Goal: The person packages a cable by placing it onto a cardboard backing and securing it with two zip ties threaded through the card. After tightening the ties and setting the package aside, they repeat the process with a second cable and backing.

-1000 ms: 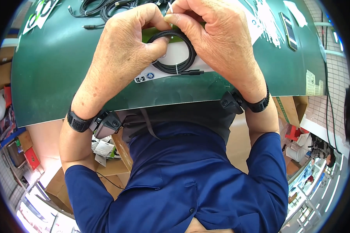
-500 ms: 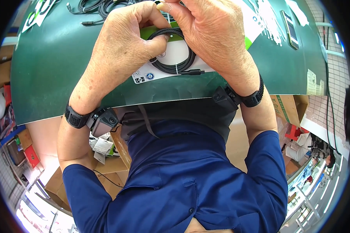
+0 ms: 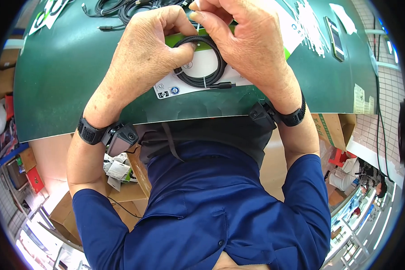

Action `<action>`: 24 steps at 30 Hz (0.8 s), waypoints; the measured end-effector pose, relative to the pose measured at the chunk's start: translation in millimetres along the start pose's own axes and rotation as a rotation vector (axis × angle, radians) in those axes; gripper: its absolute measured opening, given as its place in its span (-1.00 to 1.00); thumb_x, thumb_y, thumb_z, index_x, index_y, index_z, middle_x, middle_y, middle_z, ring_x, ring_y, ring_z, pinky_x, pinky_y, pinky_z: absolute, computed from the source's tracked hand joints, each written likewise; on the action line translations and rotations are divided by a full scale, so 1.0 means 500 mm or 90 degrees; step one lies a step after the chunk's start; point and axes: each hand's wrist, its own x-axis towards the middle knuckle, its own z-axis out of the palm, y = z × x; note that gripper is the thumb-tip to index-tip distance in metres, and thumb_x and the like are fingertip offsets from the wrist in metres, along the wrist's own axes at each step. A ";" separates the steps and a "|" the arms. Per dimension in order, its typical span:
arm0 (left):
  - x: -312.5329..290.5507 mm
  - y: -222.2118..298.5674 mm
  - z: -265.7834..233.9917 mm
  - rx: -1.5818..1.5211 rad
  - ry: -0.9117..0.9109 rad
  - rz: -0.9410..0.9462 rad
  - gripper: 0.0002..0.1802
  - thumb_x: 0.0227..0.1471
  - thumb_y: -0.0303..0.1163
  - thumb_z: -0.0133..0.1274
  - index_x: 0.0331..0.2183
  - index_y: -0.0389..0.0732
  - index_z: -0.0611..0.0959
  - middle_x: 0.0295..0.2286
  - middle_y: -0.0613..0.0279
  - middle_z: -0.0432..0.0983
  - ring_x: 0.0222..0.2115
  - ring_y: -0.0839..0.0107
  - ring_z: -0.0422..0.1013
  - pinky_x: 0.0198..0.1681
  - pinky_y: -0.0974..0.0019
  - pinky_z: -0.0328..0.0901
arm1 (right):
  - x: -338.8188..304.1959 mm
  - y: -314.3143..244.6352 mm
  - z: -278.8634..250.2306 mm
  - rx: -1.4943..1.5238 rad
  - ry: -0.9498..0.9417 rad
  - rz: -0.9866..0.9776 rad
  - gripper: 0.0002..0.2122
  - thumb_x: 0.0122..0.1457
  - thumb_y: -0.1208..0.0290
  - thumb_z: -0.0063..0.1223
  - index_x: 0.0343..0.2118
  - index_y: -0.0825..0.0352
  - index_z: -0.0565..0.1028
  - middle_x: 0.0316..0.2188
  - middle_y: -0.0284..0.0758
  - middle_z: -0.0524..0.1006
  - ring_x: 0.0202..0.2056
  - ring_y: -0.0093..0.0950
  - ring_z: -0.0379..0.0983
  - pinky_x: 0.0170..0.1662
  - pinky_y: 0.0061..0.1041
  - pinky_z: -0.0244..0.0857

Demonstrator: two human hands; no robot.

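Observation:
A black braided cable [image 3: 221, 67] is wound in a ring on a white and green card [image 3: 235, 77], its plug lying at the lower right. A thin white tie binds the ring's lower side. My left hand [image 3: 144, 49] pinches the ring's upper left against the card, thumb inside the loop. Another pale cable tie [image 3: 198, 28] rises from the ring's top. My right hand [image 3: 252, 47] is closed above it, thumb and forefinger pinched together at its upper end. The exact grip there is partly hidden by the fingers.
More black cables [image 3: 126, 10] lie at the back of the green table [image 3: 67, 90]. Loose white cable ties [image 3: 312, 29] and a phone [image 3: 335, 38] are at the right. A carded cable [image 3: 47, 15] lies at the far left. Cardboard boxes [image 3: 335, 128] stand below the table.
My right thumb and forefinger have shifted slightly beside the tie, a little away from the left fingers. The cable ring stays held on the card. The whole view has shifted slightly.

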 end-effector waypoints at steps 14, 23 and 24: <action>0.000 0.028 0.009 -0.069 -0.001 -0.005 -0.74 -0.04 -0.65 0.23 -0.22 -0.32 0.67 -0.32 0.33 0.65 -0.22 0.62 0.54 -0.02 0.44 0.46 | -0.034 -0.021 -0.052 0.115 -0.219 0.113 -0.80 0.20 0.68 0.21 -0.14 0.36 0.71 -0.31 -0.34 0.64 -0.36 -0.56 0.56 -0.28 -0.61 0.44; 0.002 0.014 0.024 -0.027 0.029 0.076 -0.69 -0.07 -0.58 0.18 -0.20 -0.30 0.75 -0.40 0.18 0.69 -0.39 0.47 0.57 -0.15 0.40 0.50 | -0.044 -0.022 -0.066 0.216 -0.202 0.117 -0.77 0.14 0.69 0.28 -0.15 0.34 0.73 -0.36 -0.36 0.62 -0.37 -0.60 0.55 -0.33 -0.61 0.42; 0.002 0.017 0.022 -0.025 0.017 0.076 -0.71 -0.03 -0.60 0.21 -0.18 -0.32 0.76 -0.36 0.20 0.70 -0.34 0.51 0.57 -0.12 0.42 0.50 | -0.048 -0.024 -0.063 0.190 -0.179 0.097 -0.77 0.12 0.69 0.30 -0.16 0.33 0.73 -0.36 -0.36 0.62 -0.37 -0.58 0.55 -0.32 -0.61 0.43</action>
